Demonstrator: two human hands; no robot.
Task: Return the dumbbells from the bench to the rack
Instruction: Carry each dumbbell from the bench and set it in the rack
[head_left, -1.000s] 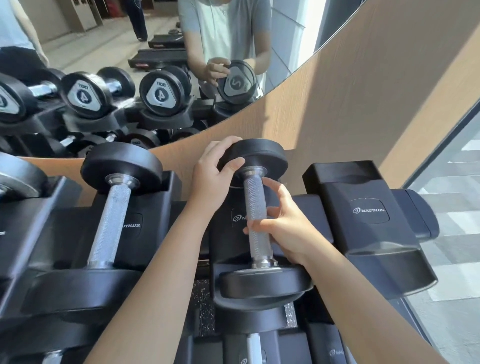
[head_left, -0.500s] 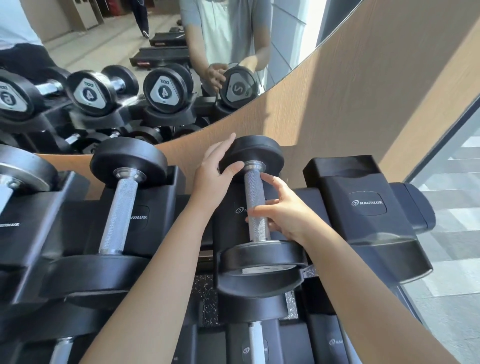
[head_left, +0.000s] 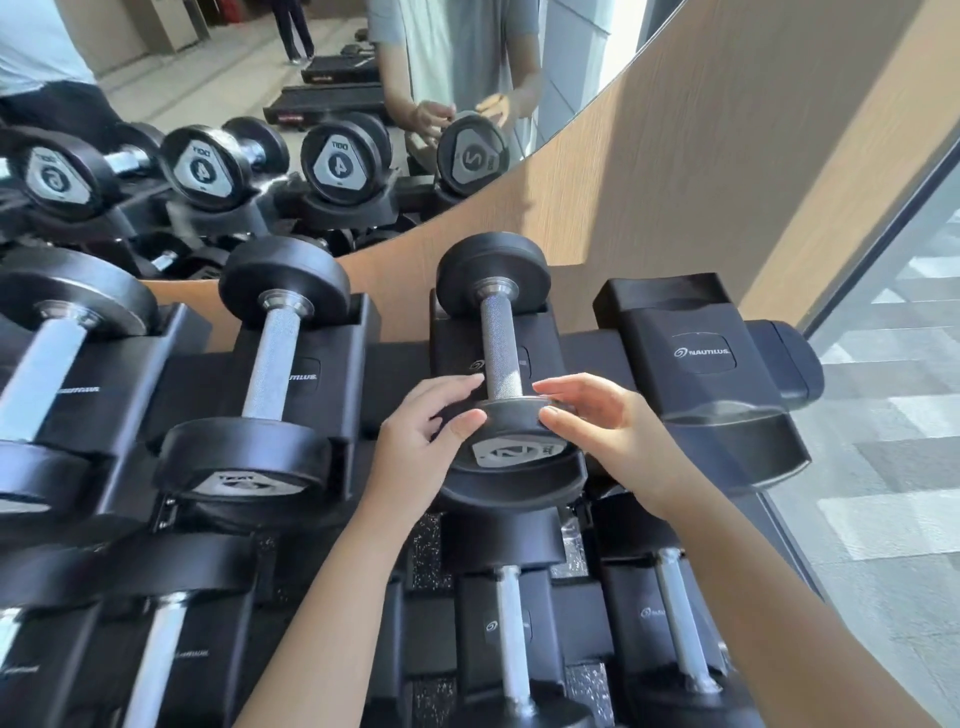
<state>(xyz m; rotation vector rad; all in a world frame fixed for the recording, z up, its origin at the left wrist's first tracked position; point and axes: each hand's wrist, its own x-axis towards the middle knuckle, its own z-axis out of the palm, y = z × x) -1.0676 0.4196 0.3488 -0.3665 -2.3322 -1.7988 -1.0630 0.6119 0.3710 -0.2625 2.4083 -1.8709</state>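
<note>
Dumbbell (head_left: 501, 353) on rack (head_left: 696, 332), axis front-to-back, near head in grip of left hand (head_left: 415, 447) and right hand (head_left: 608, 431)

Seven dumbbells (head_left: 272, 358), one left hand (head_left: 415, 441), one right hand (head_left: 608, 431).
Three dumbbells lie in the upper row, from nine o'clock to centre. Four handles (head_left: 511, 644) show in the lower row, from five to eight o'clock. There is one empty cradle (head_left: 696, 343) at two o'clock and one mirror (head_left: 260, 78) at eleven.
</note>
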